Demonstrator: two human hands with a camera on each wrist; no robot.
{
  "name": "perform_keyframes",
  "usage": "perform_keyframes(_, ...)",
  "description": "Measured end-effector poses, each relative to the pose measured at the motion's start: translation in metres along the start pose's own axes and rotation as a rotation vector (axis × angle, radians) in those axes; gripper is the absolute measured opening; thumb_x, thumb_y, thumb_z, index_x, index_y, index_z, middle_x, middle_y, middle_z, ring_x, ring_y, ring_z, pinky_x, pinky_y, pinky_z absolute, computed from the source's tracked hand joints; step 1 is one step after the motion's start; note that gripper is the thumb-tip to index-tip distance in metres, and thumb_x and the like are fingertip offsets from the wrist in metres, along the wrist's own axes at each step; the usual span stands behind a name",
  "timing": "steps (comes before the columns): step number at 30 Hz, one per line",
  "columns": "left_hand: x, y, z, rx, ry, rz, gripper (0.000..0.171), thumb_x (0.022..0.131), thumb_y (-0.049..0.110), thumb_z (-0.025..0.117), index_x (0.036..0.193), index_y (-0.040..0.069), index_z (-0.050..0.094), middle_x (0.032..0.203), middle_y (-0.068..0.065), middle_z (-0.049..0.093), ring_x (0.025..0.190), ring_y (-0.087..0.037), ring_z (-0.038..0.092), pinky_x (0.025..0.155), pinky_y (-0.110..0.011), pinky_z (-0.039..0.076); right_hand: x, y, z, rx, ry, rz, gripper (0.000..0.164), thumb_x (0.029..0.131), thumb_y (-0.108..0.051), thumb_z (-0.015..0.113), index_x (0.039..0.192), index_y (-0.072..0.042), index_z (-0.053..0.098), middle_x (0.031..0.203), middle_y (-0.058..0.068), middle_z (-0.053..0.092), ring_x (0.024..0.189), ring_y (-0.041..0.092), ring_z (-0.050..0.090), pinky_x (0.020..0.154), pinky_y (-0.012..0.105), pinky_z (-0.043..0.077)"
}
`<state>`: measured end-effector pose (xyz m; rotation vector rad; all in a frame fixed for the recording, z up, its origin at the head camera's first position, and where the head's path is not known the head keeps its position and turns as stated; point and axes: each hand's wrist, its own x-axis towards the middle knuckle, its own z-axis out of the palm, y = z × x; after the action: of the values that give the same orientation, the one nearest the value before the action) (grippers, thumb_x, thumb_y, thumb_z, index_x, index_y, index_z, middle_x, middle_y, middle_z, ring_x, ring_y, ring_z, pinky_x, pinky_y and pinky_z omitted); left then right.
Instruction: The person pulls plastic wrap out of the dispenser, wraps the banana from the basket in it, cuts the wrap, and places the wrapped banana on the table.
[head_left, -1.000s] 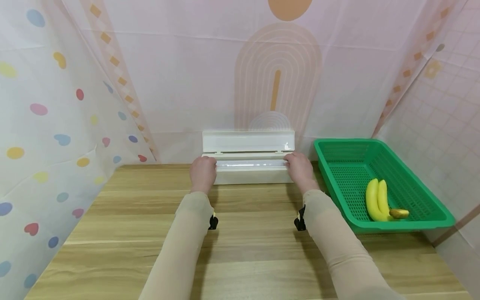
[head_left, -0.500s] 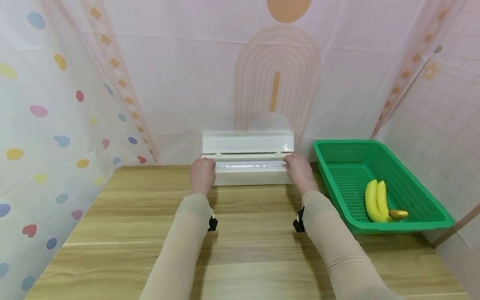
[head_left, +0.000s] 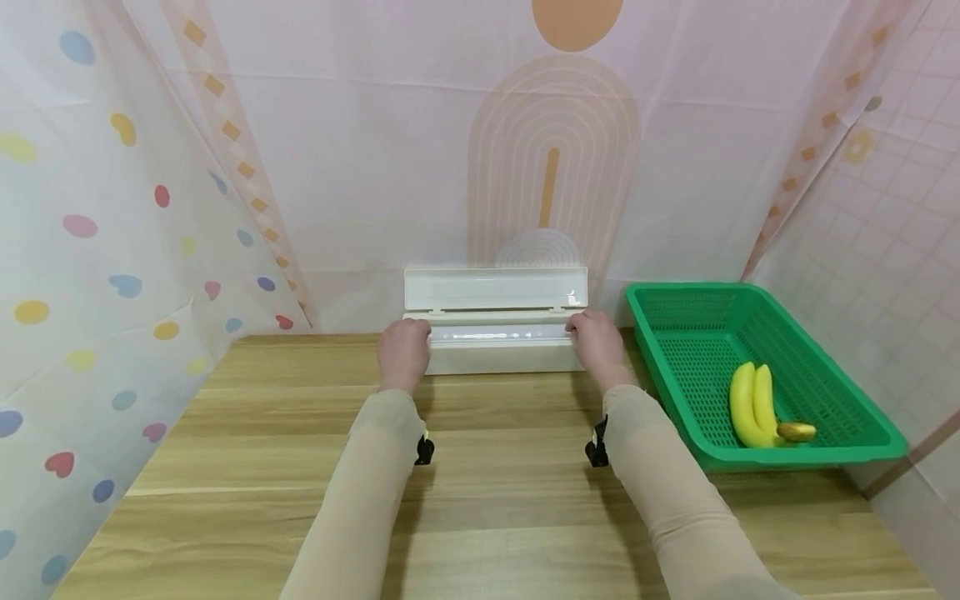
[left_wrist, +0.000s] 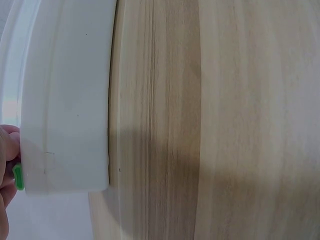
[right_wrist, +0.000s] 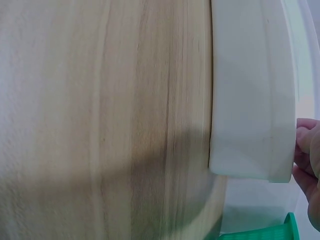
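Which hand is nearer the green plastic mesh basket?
Right: the right hand is just left of the basket, at the long white box's nearer end; the left hand is at its opposite end, farther away.

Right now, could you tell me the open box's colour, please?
The open box is white, best seen in head view.

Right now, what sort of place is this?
Probably a little work corner, though I can't tell in what building: printed sheets hang around a wood-grain table, with a long white box lying open on it.
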<state>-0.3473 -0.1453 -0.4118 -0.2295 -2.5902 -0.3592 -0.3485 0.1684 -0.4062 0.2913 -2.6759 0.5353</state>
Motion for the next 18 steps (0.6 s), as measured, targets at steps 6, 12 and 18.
perform_keyframes(6, -0.0008, -0.0009, -0.0014, -0.021, 0.003, -0.001, 0.016, 0.084, -0.009, 0.066, 0.093, 0.002, 0.076, 0.091, -0.015, 0.073, 0.084, -0.034, 0.068, 0.076, -0.046, 0.056, 0.0005, 0.0, -0.0014, 0.009, -0.015, 0.01, 0.01, 0.092, 0.003, 0.064, 0.093, -0.003, 0.072, 0.102, 0.013, 0.067, 0.101, 0.034, 0.062, 0.087, 0.046, 0.052)
perform_keyframes(12, -0.0014, -0.0004, -0.0034, -0.014, 0.018, 0.018, 0.016, 0.083, -0.01, 0.068, 0.092, 0.001, 0.075, 0.09, -0.016, 0.072, 0.083, -0.034, 0.067, 0.075, -0.046, 0.056, 0.0009, -0.0001, -0.0032, 0.006, -0.022, 0.005, 0.009, 0.092, 0.003, 0.063, 0.093, -0.003, 0.07, 0.101, 0.013, 0.066, 0.1, 0.035, 0.062, 0.086, 0.046, 0.052)
perform_keyframes(18, -0.0015, -0.0005, -0.0057, -0.015, 0.001, 0.02, 0.017, 0.082, -0.012, 0.068, 0.092, 0.0, 0.074, 0.089, -0.016, 0.072, 0.082, -0.034, 0.067, 0.075, -0.045, 0.057, 0.0024, -0.0009, -0.0031, -0.008, -0.043, 0.008, 0.008, 0.094, 0.001, 0.062, 0.092, -0.003, 0.069, 0.1, 0.014, 0.066, 0.101, 0.034, 0.061, 0.086, 0.046, 0.052)
